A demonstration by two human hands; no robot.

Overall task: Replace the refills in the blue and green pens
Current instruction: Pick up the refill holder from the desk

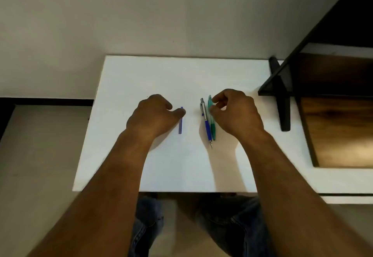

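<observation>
Both pens lie side by side: shiny blue pen [206, 122] beside green pen [212, 119], right of thin blue refills [180, 123]. My right hand [236, 113] pinches the green pen loosely; my left hand [155, 115], curled, touches the refills. They might roll away.

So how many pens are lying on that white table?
2, side by side by the right hand: the blue pen and the green pen touching its right. None seem hidden.
</observation>
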